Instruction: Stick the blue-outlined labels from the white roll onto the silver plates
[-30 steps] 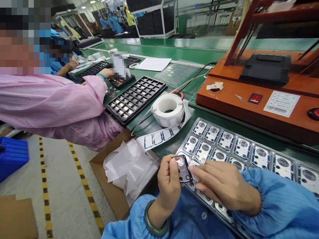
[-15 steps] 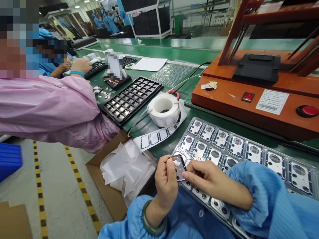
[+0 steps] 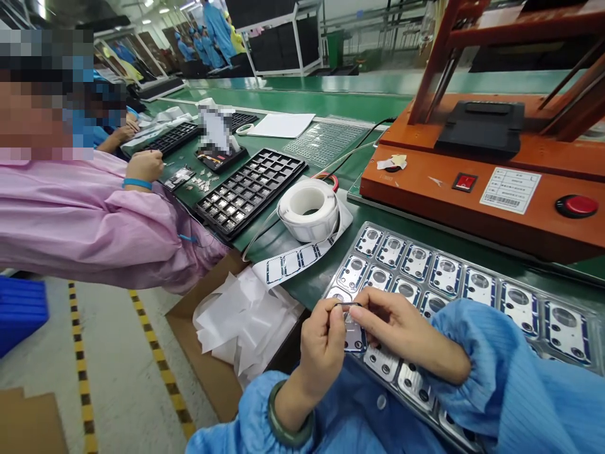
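My left hand [image 3: 322,346] is closed round a small dark-rimmed camera-frame part [image 3: 352,329], held just above the near left corner of a clear blister tray [image 3: 454,296]. My right hand [image 3: 401,331] pinches the same part from the right, its fingers pressed on the part's upper edge. The tray lies on the green bench and holds rows of the same silver parts with round holes. Both of my sleeves are blue, and a green bangle sits on my left wrist.
A white roll of label tape [image 3: 309,208] with a loose strip lies left of the tray. A black compartment tray [image 3: 250,189] is beyond it. An orange press machine [image 3: 472,183] stands behind. A cardboard box of white paper scraps [image 3: 236,328] sits below the bench edge. A pink-sleeved co-worker [image 3: 94,214] works at left.
My hands have brought the part lower and flatter toward the tray's corner. The co-worker's hand has drawn back from the far trays to the near bench.
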A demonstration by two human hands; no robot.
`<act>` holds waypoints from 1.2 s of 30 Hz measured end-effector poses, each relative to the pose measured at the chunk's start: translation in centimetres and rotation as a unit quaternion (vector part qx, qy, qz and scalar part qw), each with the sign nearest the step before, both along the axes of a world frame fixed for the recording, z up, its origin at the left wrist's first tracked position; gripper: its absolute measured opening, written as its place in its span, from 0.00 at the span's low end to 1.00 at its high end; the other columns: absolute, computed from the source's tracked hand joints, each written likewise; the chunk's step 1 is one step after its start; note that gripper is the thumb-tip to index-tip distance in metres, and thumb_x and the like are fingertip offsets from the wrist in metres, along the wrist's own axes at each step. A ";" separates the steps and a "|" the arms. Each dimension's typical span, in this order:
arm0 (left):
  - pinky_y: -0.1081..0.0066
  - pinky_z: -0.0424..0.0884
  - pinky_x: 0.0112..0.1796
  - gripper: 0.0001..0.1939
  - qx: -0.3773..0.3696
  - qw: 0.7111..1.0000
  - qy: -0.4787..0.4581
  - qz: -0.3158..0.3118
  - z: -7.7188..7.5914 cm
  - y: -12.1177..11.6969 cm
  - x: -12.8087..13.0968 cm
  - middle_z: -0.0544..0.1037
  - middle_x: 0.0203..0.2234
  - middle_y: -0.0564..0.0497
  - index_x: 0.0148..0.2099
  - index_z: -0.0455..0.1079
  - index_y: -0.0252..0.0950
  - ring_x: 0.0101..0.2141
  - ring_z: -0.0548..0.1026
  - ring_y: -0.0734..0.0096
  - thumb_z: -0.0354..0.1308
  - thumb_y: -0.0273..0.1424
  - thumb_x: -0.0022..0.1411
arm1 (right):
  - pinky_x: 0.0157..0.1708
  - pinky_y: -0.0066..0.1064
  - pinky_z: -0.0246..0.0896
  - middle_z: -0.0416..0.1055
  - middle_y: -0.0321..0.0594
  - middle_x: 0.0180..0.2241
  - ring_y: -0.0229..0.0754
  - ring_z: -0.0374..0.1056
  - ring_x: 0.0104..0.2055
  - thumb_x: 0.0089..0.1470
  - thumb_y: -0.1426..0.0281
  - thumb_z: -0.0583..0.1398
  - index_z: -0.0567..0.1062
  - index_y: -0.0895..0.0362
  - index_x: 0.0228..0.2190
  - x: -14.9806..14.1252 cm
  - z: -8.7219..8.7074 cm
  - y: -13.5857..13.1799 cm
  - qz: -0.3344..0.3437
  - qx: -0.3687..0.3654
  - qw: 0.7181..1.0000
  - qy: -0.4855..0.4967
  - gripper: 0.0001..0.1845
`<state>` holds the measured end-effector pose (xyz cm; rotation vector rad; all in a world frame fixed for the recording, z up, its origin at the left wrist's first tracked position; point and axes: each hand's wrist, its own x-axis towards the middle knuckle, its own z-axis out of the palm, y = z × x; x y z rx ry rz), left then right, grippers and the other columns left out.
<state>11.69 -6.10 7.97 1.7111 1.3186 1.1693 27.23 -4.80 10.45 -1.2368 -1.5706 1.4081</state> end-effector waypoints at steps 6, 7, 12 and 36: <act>0.76 0.63 0.25 0.10 -0.011 0.999 0.019 -0.026 -0.2 0.0 0.0 0.69 0.22 0.55 0.37 0.67 0.36 0.22 0.67 0.76 0.46 0.31 0.67 | 0.20 0.25 0.49 0.56 0.30 0.17 0.32 0.53 0.21 0.59 0.61 0.52 0.60 0.56 0.18 -0.3 0.3 0.5 -0.021 0.051 0.997 -0.059 0.21; 0.76 0.63 0.25 0.10 -0.013 0.999 0.018 -0.029 -0.2 0.0 0.0 0.69 0.21 0.55 0.37 0.67 0.36 0.21 0.66 0.77 0.46 0.31 0.67 | 0.20 0.26 0.49 0.56 0.30 0.17 0.33 0.53 0.21 0.59 0.61 0.52 0.61 0.56 0.18 -0.3 0.4 0.5 -0.018 0.057 0.996 -0.060 0.20; 0.76 0.62 0.23 0.10 -0.043 0.999 0.010 -0.019 0.1 0.0 0.0 0.67 0.20 0.56 0.37 0.68 0.36 0.19 0.63 0.78 0.46 0.32 0.67 | 0.18 0.25 0.49 0.58 0.30 0.15 0.32 0.55 0.19 0.58 0.59 0.53 0.61 0.56 0.18 -0.1 0.6 0.5 -0.002 0.035 0.998 -0.044 0.21; 0.78 0.65 0.26 0.09 -0.001 0.999 -0.025 -0.044 0.4 0.3 0.1 0.73 0.25 0.55 0.37 0.68 0.37 0.24 0.69 0.78 0.48 0.31 0.67 | 0.19 0.24 0.58 0.64 0.31 0.15 0.34 0.63 0.18 0.53 0.53 0.58 0.68 0.58 0.26 1.2 1.0 1.2 0.088 -0.102 0.988 0.070 0.20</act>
